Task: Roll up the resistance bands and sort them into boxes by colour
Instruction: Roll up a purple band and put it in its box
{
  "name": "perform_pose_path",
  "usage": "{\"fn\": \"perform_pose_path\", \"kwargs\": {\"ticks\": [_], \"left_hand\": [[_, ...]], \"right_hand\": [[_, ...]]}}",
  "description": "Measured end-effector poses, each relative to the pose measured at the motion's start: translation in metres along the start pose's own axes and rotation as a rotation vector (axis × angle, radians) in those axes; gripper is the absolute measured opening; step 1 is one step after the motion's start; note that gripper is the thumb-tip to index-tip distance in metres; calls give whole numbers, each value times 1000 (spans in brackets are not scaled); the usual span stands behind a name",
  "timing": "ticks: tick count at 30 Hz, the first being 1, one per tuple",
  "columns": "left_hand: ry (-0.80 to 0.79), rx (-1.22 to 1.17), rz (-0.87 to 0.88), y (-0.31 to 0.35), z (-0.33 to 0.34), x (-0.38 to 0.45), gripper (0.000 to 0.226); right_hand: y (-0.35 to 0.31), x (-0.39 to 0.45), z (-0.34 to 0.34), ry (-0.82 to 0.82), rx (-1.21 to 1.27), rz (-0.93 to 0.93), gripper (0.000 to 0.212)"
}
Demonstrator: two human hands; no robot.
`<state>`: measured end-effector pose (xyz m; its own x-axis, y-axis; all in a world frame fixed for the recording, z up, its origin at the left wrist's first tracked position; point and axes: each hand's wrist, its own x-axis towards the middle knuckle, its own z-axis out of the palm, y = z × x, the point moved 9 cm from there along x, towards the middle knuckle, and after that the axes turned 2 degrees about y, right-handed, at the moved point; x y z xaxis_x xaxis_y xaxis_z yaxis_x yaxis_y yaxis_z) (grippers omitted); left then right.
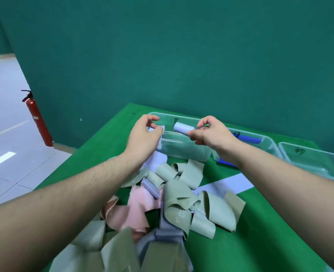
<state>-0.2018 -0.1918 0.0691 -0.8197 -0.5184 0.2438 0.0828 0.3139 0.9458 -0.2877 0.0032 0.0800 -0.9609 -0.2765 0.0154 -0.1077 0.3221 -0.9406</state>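
Note:
My right hand (211, 134) pinches a rolled pale lilac band (180, 128) by one end, holding it above the leftmost clear box (183, 154). My left hand (144, 136) hovers at the box's left end with curled fingers around a pale lilac strip (160, 128); more of that strip hangs below the hand toward the pile. A heap of loose bands (174, 195) in sage green, pink and lilac lies on the green table (260, 232) under my forearms.
A middle clear box (268, 143) holds blue rolls (248, 138). A third clear box (317, 163) stands at the right. A flat pale strip (227, 183) lies beside the heap. A red fire extinguisher (37, 118) stands on the floor left of the table.

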Motion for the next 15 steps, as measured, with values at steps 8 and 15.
{"fn": "perform_pose_path", "kwargs": {"ticks": [8,15], "left_hand": [[148,17,-179,-83,-23,30,38],[-37,-147,-180,-103,0,18,30]], "right_hand": [[34,66,27,8,-88,227,44],[65,116,65,-92,-117,375,16]]}}
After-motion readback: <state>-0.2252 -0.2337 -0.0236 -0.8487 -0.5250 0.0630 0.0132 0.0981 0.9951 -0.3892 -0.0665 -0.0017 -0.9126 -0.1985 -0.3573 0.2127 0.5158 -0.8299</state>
